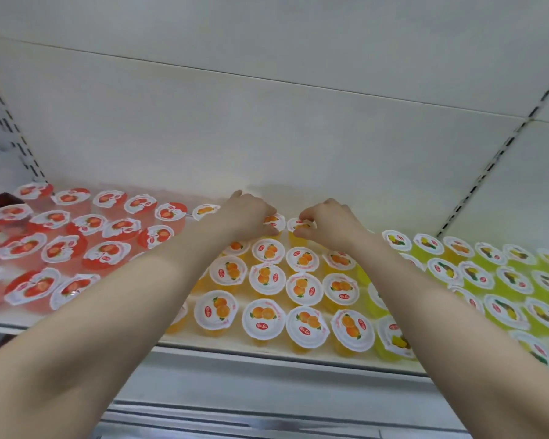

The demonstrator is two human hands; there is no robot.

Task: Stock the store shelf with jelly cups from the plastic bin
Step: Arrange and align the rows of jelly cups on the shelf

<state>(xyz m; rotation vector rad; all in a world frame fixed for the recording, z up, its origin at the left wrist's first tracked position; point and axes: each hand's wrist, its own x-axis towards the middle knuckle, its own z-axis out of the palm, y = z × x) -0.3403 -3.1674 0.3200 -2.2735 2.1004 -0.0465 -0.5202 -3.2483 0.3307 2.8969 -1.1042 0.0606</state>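
**Both hands working at the back row of the orange jelly cups**

The white shelf (222,345) is running right across the view, with its pale back panel (267,122) rising behind and a slotted upright (501,150) showing at the right. Both bare forearms are reaching in from the bottom corners and meeting near the shelf's back edge.

Three blocks of jelly cups are standing upright in rows, lids up. The red jelly cups (61,248) are filling the left end, the orange jelly cups (263,278) are taking the middle from front edge to back, and the yellow-green jelly cups (476,275) are running off toward the right end.

The left hand (246,215) is sitting over the back of the orange block, its grip curling round the rim of the left back cup (274,221). Just beside it, the right hand (328,223) is pinching narrow on the lid edge of the right back cup (298,224). Those two cups are standing side by side, nearly touching, in the rearmost orange row. One more orange cup (205,211) is standing alone to their left, near the red block.
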